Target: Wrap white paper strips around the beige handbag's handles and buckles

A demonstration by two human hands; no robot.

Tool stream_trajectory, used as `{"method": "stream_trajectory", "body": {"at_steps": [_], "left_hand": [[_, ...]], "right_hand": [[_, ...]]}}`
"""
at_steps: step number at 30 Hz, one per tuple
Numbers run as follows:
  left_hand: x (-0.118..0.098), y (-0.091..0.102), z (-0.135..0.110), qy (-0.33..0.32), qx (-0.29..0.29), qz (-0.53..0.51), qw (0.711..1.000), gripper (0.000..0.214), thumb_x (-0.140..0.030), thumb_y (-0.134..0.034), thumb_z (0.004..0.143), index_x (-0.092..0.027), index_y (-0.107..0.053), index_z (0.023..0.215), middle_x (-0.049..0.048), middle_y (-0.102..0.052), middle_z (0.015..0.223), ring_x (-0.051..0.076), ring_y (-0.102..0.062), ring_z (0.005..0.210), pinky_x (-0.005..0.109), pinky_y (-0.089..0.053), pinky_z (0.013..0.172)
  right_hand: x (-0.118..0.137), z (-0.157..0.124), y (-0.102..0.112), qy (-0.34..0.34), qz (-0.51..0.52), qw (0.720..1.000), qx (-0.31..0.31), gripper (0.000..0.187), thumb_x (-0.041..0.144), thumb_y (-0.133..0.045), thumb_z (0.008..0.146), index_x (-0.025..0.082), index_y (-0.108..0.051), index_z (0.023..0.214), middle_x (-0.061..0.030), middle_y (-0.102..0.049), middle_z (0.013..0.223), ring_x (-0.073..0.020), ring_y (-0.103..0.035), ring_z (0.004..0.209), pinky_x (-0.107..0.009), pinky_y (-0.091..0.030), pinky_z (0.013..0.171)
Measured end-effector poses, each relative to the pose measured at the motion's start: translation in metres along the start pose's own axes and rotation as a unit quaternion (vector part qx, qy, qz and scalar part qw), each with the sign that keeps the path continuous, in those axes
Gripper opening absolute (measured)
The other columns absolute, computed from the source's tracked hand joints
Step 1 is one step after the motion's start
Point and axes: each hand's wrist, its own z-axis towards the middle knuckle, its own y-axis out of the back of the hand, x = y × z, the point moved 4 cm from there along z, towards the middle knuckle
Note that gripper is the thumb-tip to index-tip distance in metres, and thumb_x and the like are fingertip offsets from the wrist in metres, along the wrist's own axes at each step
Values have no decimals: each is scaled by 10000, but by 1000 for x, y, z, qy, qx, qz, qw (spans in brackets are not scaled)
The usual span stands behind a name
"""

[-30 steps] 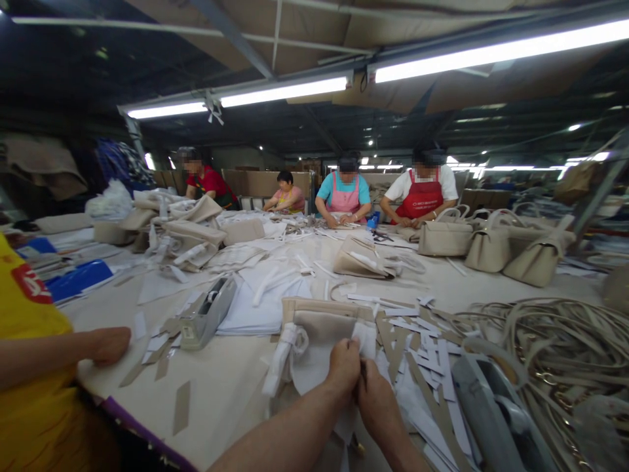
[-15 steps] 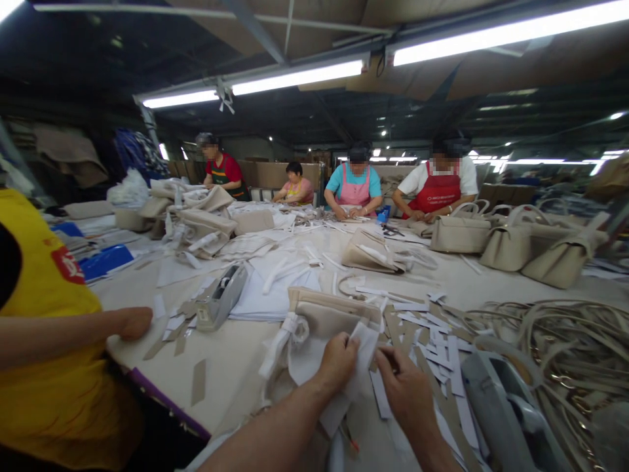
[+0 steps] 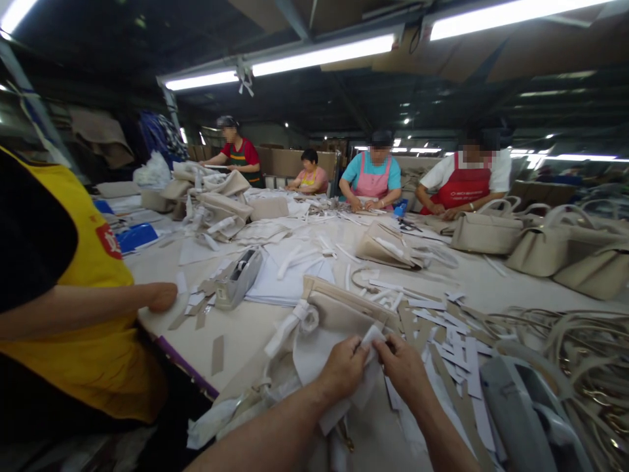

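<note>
Wrapping a beige bag in white paper.
My left hand and right hand both pinch the white paper, fingers closed, near the surface's edge.

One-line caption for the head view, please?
Both hands, left hand and right hand, pinch white paper over a beige handbag on a cluttered worktable.

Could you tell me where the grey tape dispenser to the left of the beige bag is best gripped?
Probably across the narrow middle of the grey tape dispenser, coming from above: it lies long and low on the table, its sides free, paper strips only at its near end.
</note>
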Motion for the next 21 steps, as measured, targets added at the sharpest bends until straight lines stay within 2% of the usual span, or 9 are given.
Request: {"method": "stream_trajectory", "body": {"at_steps": [3, 7, 9, 11, 16, 21], "left_hand": [[-4, 3, -2, 29, 54, -44, 997, 311, -325, -365, 839, -160, -629, 855, 19, -611, 702, 148, -531, 642, 238, -388, 598], [-10, 7, -6, 70, 109, -97, 987, 303, -252, -417, 788, -174, -659, 953, 24, -657, 773, 160, -571, 720, 236, -408, 635], [-10, 6, -6, 83, 112, -104, 985, 329, -254, -444, 773, -175, -637, 1027, 35, -670, 817, 176, -587, 751, 244, -421, 640], [-7, 4, -4, 69, 101, -85, 989, 351, -239, -480, 744, -169, -618, 1059, 47, -676, 875, 194, -599, 794, 254, -437, 666], [1, 0, 3, 25, 83, -2, 996, 308, -153, -471, 685, -171, -646, 938, 43, -682, 902, 212, -597, 831, 258, -444, 697], [2, 0, 4, 16, 77, 13, 997, 348, -154, -488, 671, -168, -635, 987, 47, -678, 935, 219, -591, 854, 261, -450, 720]], "right_hand": [[-2, 1, 0, -11, 2, 1000, -18, 274, 440, -391, 825, 224, -487, 685, 10, -602, 581, -157, -577, 540, -258, -397, 555], [-3, 1, -2, -18, 4, 999, -39, 267, 435, -362, 840, 231, -446, 689, 5, -591, 570, -169, -593, 565, -261, -405, 563], [-5, 2, -3, -20, 2, 998, -52, 262, 440, -357, 841, 232, -444, 706, -2, -593, 590, -182, -597, 587, -268, -402, 561], [-5, 2, -5, -23, 2, 998, -60, 260, 440, -351, 844, 232, -452, 724, -6, -597, 602, -187, -598, 589, -269, -400, 548], [-5, 2, -8, -27, 1, 996, -81, 274, 441, -345, 854, 227, -488, 757, -26, -629, 662, -189, -602, 605, -269, -400, 551], [-4, 1, -9, -24, -10, 994, -103, 283, 435, -355, 849, 223, -507, 739, -40, -642, 705, -202, -599, 662, -283, -387, 596]]}}
